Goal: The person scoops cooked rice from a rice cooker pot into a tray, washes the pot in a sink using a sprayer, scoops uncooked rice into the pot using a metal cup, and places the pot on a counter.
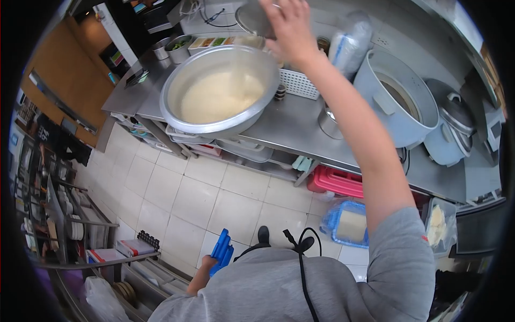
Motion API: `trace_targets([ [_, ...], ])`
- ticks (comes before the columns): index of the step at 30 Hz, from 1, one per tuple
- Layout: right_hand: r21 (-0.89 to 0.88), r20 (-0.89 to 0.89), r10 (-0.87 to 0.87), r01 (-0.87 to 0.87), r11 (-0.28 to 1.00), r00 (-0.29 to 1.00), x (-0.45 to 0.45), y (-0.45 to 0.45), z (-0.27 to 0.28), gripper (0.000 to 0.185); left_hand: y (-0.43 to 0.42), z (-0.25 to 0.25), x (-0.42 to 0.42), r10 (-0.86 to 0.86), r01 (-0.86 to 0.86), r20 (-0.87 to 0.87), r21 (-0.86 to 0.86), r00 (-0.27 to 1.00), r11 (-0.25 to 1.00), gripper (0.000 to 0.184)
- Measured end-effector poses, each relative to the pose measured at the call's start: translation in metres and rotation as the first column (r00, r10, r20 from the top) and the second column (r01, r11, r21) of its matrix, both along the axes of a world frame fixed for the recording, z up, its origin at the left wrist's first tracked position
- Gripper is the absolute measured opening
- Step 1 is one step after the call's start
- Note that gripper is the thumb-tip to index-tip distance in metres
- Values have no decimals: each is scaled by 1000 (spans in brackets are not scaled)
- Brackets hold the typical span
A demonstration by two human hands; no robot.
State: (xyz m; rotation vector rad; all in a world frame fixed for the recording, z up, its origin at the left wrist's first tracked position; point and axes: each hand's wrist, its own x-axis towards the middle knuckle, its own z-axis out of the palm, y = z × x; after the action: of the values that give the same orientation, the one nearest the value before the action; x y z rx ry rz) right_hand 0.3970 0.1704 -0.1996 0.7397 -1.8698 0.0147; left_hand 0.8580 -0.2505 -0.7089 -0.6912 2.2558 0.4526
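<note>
High above the counter, my right hand [292, 32] grips a round metal bowl [255, 20], tipped on its side. Pale grains that look like rice [214, 99] fall from it in a blurred stream into a wide metal basin [171, 115], where more of the same lies heaped. Down by my left side, my left hand [206, 263] is closed around a blue plastic piece [221, 251], seen edge-on; its exact kind is unclear. On the floor to the right stands a blue-rimmed tub [327, 222] with pale contents, partly wrapped in clear plastic.
On the steel counter [292, 126] are a white perforated basket [299, 84], a metal cup [328, 123], a large grey pot [394, 115] and a lidded pot [448, 142]. A red bin [338, 181] sits underneath. Shelving with boxes [107, 254] stands at left.
</note>
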Motion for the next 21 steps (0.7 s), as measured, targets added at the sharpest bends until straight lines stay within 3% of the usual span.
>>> trace_targets([
  [2,-382,101,134,-86,920,986,42,37,-36,92,14,-1,-15,-70,71,66,-16,995,997,42],
  [3,-546,276,212,-28,837,937,76,59,-55,93,22,0,-22,-91,91,67,8,994,996,42],
  [5,-802,498,478,175,571,724,144,113,-116,98,37,0,-40,-139,138,77,23,987,990,43],
  [6,-823,553,566,297,484,611,175,148,-163,98,46,1,-51,-201,197,103,42,974,979,43],
  [7,-833,531,678,460,308,508,217,171,-196,96,53,3,-61,-269,263,131,58,954,963,43],
  [8,-714,582,676,683,157,452,258,193,-234,97,60,7,-70,-316,313,150,46,937,949,43],
  [10,-613,599,633,790,-32,491,338,238,-340,95,78,17,-92,-403,397,148,69,903,915,42],
  [12,-345,812,454,929,-133,367,420,288,-453,98,96,31,-109,-486,479,137,79,863,874,41],
  [13,-315,812,447,927,-203,374,450,304,-482,98,106,38,-114,-498,490,97,101,862,866,39],
  [15,41,952,295,928,-370,76,490,339,-533,108,134,64,-123,-519,518,114,39,847,855,34],
  [17,166,954,301,862,-480,-16,509,374,-581,109,160,82,-123,-530,538,145,-18,835,843,29],
  [18,222,948,313,827,-516,-59,511,390,-606,109,157,81,-118,-517,516,77,31,853,856,27],
  [19,245,955,275,811,-531,-108,518,415,-661,109,145,72,-113,-629,629,1,22,778,777,29],
  [20,252,963,222,812,-526,-155,512,428,-694,110,157,83,-111,-526,530,96,-33,845,847,32],
  [21,325,939,276,787,-525,-204,505,442,-706,107,172,93,-110,-389,411,181,-105,903,905,32],
])
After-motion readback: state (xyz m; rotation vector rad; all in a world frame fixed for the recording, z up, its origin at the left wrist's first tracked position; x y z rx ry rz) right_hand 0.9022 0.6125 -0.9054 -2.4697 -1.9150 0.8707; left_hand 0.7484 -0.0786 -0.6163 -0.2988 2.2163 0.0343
